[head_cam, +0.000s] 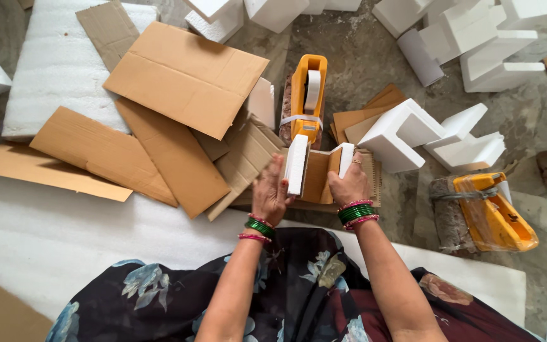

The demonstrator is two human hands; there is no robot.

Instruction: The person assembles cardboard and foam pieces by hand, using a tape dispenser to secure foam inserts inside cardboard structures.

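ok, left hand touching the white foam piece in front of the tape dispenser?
Touching. The head view shows the left hand with its fingers wrapped against the edge of the upright white foam piece, no gap visible.

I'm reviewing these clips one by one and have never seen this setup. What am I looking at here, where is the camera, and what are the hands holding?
The one picture comes from a camera on the person's head, looking down. No machine: two bare hands. The left hand and right hand press white foam blocks against a folded cardboard piece. Just beyond stands an orange tape dispenser; a second dispenser lies to the right. Loose cardboard sheets and foam corner pieces lie on the floor.
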